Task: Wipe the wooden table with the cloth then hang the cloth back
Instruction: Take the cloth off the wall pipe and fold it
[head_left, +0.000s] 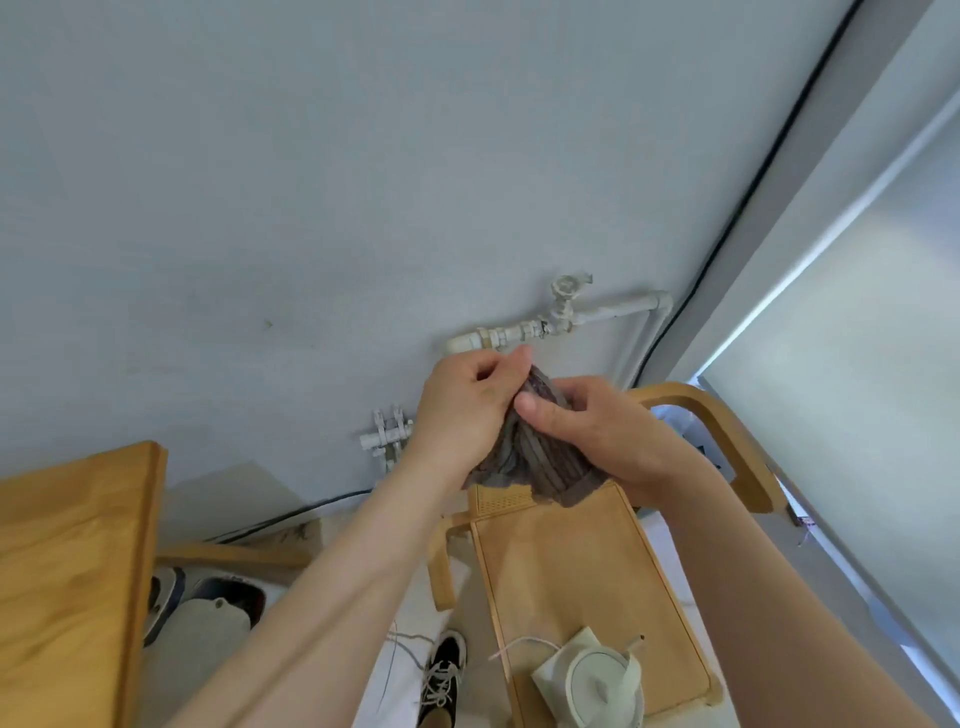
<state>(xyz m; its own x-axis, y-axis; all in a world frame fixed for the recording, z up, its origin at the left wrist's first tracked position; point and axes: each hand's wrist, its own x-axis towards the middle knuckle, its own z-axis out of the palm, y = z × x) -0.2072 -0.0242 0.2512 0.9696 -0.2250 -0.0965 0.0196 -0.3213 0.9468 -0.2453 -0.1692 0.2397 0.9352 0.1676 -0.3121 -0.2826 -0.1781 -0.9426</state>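
Two hands are raised together in front of the pale wall, and between them is one cloth, grey-brown and striped, bunched into a bundle. The left hand grips the top of the bundle, its fingers curled round the fabric. The right hand clasps the other side, thumb pressed across the folds and the remaining fingers wrapped behind. The cloth's lower edge hangs loose below both palms, clear of everything beneath it. It is just below one white pipe that runs along the wall and carries a single valve wheel. A second, smaller pipe fitting sits lower on the wall, beside the left wrist. One wooden worktop fills the lower left corner, well apart from the cloth. Directly under the hands stands one chair with a tan seat and two bent-wood arms. One white kettle rests on the near end of the seat. On the floor between worktop and chair lies one black shoe with white laces. One black cable climbs the wall on the right, next to a window blind.
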